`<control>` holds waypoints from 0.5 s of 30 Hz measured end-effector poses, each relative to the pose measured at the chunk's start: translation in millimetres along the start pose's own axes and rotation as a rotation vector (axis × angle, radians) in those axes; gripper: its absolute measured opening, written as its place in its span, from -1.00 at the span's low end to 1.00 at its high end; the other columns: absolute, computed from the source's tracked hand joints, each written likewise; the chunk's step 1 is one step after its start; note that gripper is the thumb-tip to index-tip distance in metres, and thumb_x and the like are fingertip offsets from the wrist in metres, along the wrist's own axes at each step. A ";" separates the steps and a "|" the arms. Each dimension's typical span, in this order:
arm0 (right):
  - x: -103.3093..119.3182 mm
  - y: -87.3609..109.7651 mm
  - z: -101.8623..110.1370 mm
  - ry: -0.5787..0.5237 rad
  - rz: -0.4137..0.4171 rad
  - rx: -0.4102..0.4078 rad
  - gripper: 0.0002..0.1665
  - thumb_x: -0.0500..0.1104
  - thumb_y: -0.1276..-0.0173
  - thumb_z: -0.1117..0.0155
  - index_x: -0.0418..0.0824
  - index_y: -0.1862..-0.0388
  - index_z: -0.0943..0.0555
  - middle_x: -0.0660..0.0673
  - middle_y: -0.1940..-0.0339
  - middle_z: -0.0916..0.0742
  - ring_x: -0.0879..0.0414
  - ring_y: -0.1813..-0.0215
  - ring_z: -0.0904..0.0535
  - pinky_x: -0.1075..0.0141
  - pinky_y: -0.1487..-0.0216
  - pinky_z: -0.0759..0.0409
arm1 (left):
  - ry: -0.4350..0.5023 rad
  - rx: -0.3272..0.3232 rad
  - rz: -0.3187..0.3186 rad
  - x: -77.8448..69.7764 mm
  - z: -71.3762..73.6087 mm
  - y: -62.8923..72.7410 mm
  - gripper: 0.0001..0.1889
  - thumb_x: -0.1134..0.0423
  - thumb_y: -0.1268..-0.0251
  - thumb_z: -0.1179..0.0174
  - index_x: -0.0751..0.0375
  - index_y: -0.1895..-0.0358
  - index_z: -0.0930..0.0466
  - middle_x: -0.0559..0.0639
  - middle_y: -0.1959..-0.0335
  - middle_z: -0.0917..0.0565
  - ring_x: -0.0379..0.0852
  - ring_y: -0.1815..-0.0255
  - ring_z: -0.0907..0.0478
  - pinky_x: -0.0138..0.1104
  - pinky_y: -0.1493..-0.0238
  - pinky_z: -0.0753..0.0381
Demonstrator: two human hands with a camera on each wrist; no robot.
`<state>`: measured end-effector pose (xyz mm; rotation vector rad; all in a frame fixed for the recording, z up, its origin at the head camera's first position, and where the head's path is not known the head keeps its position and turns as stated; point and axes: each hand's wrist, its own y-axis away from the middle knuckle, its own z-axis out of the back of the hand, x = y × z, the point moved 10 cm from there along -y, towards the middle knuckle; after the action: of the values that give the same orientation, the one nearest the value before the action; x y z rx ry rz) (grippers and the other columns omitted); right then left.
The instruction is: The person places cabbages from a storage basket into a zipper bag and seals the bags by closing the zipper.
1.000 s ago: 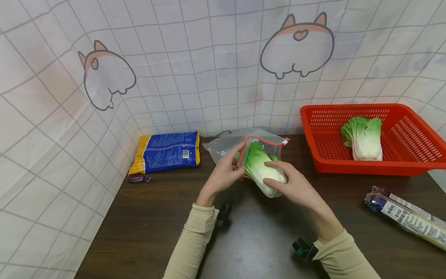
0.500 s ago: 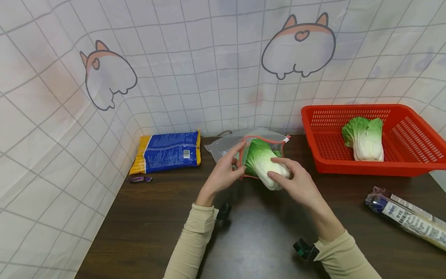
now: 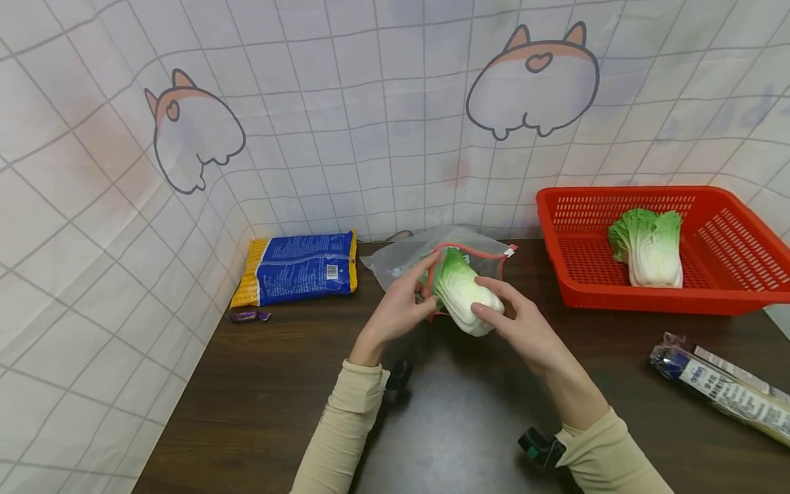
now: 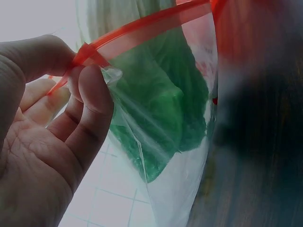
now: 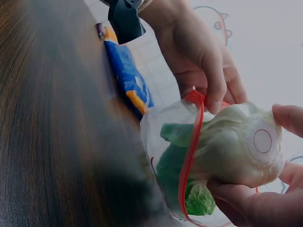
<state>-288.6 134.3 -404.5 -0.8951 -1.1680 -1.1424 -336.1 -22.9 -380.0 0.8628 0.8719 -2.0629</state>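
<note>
A clear zip bag with a red zip strip lies at the table's back, its mouth towards me. My left hand pinches the red edge of the mouth between thumb and fingers, as the left wrist view shows too. A napa cabbage is partly in the bag: its green leaves are inside, while its white base sticks out. My right hand grips that base with thumb and fingers from the right. Another bit of frilly green leaf shows inside the mouth in the right wrist view.
At right, a red plastic basket holds another napa cabbage. Long narrow packets lie in front of it. A blue and yellow packet and a small purple wrapper lie on the left. A gridded cloth hangs behind.
My right hand has pushed the cabbage a little further back and left into the bag. The left hand stays at the bag's edge.
</note>
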 end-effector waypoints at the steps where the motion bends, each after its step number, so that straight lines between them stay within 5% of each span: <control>1: 0.2 0.2 -0.6 -0.001 0.001 0.007 -0.33 0.01 -0.42 -0.25 -0.06 -0.46 -0.33 -0.21 -0.25 -0.43 -0.09 -0.07 -0.43 0.16 0.01 -0.49 | 0.000 -0.003 0.002 -0.1 0.7 0.2 -0.23 0.49 -0.25 -0.16 0.07 -0.54 -0.14 -0.02 -0.22 -0.44 -0.18 0.45 -0.45 -0.37 0.56 -0.45; 6: 3.3 0.9 5.0 0.073 0.030 -0.022 -0.36 0.00 -0.39 -0.30 -0.06 -0.41 -0.40 -0.22 -0.21 -0.50 -0.08 -0.05 -0.51 0.25 0.00 -0.56 | 0.027 -0.016 0.017 0.0 5.1 1.5 -0.23 0.50 -0.25 -0.14 0.07 -0.54 -0.13 -0.03 -0.25 -0.46 -0.16 0.44 -0.48 -0.35 0.56 -0.50; 13: 7.1 3.2 16.8 0.214 0.043 -0.046 -0.42 0.03 -0.36 -0.32 -0.07 -0.32 -0.47 -0.23 -0.11 -0.58 -0.03 0.10 -0.60 0.20 0.12 -0.59 | 0.053 -0.021 0.056 3.7 11.9 5.6 -0.21 0.46 -0.30 -0.14 -0.09 -0.55 -0.09 0.07 0.39 -0.62 -0.13 0.52 -0.51 -0.32 0.54 -0.52; 15: 8.2 4.1 18.2 0.287 0.047 -0.042 -0.42 0.06 -0.36 -0.32 -0.05 -0.31 -0.48 -0.21 -0.12 -0.59 -0.01 0.10 -0.63 0.19 0.14 -0.57 | 0.061 -0.022 0.048 3.9 12.8 5.5 -0.21 0.47 -0.30 -0.13 -0.09 -0.55 -0.09 0.09 0.25 -0.64 -0.12 0.52 -0.50 -0.31 0.54 -0.51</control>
<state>-288.5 151.0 -392.7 -0.7576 -0.8876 -1.2154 -337.4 -37.1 -377.7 0.9302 0.8962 -1.9912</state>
